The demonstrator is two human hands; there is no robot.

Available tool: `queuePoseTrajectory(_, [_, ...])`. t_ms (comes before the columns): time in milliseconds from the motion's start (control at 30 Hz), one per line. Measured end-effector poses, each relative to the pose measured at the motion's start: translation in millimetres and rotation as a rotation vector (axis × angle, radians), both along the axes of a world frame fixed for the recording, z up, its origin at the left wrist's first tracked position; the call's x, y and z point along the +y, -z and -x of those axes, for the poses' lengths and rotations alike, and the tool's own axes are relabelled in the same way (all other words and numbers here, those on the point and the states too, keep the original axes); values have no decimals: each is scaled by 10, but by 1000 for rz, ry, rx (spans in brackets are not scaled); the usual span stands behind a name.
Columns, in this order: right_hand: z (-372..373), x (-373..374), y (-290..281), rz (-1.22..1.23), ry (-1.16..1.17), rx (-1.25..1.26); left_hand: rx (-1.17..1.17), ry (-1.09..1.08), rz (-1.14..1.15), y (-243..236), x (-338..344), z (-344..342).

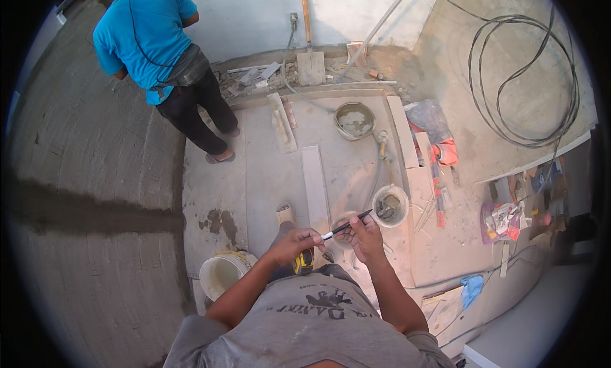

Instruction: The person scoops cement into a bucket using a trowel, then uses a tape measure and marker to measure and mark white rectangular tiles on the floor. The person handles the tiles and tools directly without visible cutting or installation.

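Landmark: the round white plastic bucket [397, 222] of grey mix. Nearest, left of the bucket, we see the left hand [294, 246] pinching the white end of a slim black-and-white pen [344, 227]. The right hand [368, 239], closer to the bucket, appears to have thumb and finger pressed on the dark barrel; how firmly, we cannot tell. The pen is held above the floor, just left of the bucket in our view. We judge that a loosened pinch could drop it, perhaps into the bucket, fouling its tip. Beyond the hands, left of the bucket, lies a long pale rectangular strip [315, 183]; a careless step might crack it. Farther past the bucket, a round dark basin [352, 137] could spill if kicked. Farthest left, a co-worker in a bright blue shirt [141, 40], back turned, might step backward unseeing.
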State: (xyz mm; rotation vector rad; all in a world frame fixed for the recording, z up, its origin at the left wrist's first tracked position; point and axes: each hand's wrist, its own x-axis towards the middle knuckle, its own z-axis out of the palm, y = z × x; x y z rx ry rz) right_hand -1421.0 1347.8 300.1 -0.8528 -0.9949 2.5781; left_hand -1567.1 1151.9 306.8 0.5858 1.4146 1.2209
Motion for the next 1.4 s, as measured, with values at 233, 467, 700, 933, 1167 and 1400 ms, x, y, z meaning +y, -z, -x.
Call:
queuePoseTrajectory(233, [911,-8,118,-47,118,-145,-164,-48,67,27,172,971])
queuePoseTrajectory(467, [1902,-5,275,-141,218,-136,-139,75,132,104,337,2104])
queuePoseTrajectory(700, [2462,39,244,-264,177,-242,-195,103,109,204,448,2753])
queuePoseTrajectory(933, [2742,195,124,-445,40,-251,-197,188,149,149,470,3077])
queuePoseTrajectory(1167, [3028,197,356,-681,-211,-377,59,252,104,89,422,3234])
queuePoseTrajectory(1400, [3183,64,418,-318,-59,-286,-1,193,181,136,498,3241])
